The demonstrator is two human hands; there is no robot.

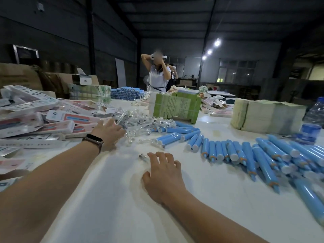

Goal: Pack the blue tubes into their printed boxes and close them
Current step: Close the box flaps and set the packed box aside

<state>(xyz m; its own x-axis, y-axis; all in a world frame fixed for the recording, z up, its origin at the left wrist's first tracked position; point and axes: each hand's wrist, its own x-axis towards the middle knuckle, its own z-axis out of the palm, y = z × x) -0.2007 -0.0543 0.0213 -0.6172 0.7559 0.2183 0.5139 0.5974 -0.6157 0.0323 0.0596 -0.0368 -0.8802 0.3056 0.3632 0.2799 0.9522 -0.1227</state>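
Smooth white table (112, 199), cylindrical blue tubes (249, 155)

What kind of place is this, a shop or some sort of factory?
Most likely a packing workshop in a warehouse hall. The white table holds heaps of loose blue tubes, printed boxes and bundled flat cartons beneath a dark high roof.

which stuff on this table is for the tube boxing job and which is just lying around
For the job:
- blue tubes
- printed boxes

Just lying about:
- water bottle
- green bundle
- pale paper stacks
- clear packets, which the left hand reaches toward
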